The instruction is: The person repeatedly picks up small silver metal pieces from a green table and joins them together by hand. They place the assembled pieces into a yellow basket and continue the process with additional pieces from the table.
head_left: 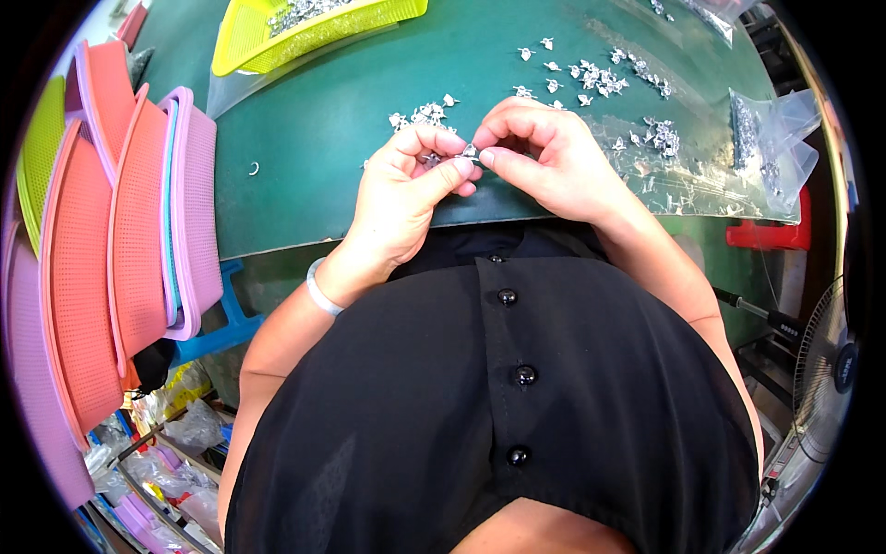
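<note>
Over the near edge of the green table (305, 175), both my hands meet at one small silvery metal piece (470, 150). My left hand (411, 175) pinches it between thumb and fingers. The thumb and forefinger of my right hand (544, 152) close on its right side; whatever else lies between those fingertips is too small to make out. Just beyond my left hand lies a small heap of similar metal pieces (427, 114), partly covered by the fingers. More such pieces (600, 78) are scattered beyond my right hand, and another cluster (661, 138) lies to its right.
A yellow-green basket (323, 46) holding metal pieces stands at the far left of the table. Pink, orange and purple baskets (88, 258) are stacked at left. At right lie a clear plastic bag (775, 148) of small parts, a red stool (771, 231) and a fan (821, 369).
</note>
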Available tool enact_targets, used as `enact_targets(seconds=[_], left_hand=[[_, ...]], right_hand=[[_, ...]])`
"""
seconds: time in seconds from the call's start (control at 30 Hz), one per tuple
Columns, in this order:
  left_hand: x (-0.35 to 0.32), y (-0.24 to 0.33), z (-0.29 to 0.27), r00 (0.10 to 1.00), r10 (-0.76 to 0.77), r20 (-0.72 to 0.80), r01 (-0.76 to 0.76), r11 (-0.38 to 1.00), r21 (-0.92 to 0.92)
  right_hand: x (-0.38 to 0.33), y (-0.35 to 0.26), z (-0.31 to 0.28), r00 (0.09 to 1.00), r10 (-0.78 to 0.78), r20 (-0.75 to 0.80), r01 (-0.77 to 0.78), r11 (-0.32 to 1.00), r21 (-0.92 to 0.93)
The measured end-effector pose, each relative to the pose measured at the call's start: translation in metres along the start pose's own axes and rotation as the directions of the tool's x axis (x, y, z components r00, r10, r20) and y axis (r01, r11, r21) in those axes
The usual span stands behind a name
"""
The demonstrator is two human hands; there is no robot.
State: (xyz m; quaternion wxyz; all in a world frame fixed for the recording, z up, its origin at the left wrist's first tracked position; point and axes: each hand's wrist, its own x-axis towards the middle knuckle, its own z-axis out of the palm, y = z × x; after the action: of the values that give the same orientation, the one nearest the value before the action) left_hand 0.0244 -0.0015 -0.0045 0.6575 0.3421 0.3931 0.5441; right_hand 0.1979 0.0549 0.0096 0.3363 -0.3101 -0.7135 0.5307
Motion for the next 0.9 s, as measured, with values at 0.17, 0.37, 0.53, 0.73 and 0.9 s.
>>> enact_targets(seconds=[0.17,0.37,0.53,0.73,0.9], left_hand=[[0.007,0.01,0.003,0.998,0.04,-0.042,-0.042,0.998,-0.045],[0.015,0.022,0.009,0.997,0.06,-0.046,-0.064,0.992,-0.11],[0.017,0.027,0.015,0.999,0.042,-0.026,-0.045,0.992,-0.117],[0.02,0.028,0.02,0.999,0.035,-0.01,-0.036,0.992,-0.117],[0.019,0.028,0.021,1.0,0.028,-0.001,-0.028,0.992,-0.121]], right_hand=[[-0.001,0.0,-0.004,0.999,-0.004,-0.038,0.005,1.0,0.019],[-0.004,-0.003,-0.01,0.999,-0.006,-0.045,0.007,1.0,0.026],[-0.007,-0.001,-0.015,0.998,-0.041,-0.048,0.043,0.998,0.035],[-0.011,-0.004,-0.02,0.999,-0.022,-0.045,0.026,0.997,0.074],[-0.012,-0.003,-0.022,1.0,0.006,-0.02,-0.003,0.99,0.14]])
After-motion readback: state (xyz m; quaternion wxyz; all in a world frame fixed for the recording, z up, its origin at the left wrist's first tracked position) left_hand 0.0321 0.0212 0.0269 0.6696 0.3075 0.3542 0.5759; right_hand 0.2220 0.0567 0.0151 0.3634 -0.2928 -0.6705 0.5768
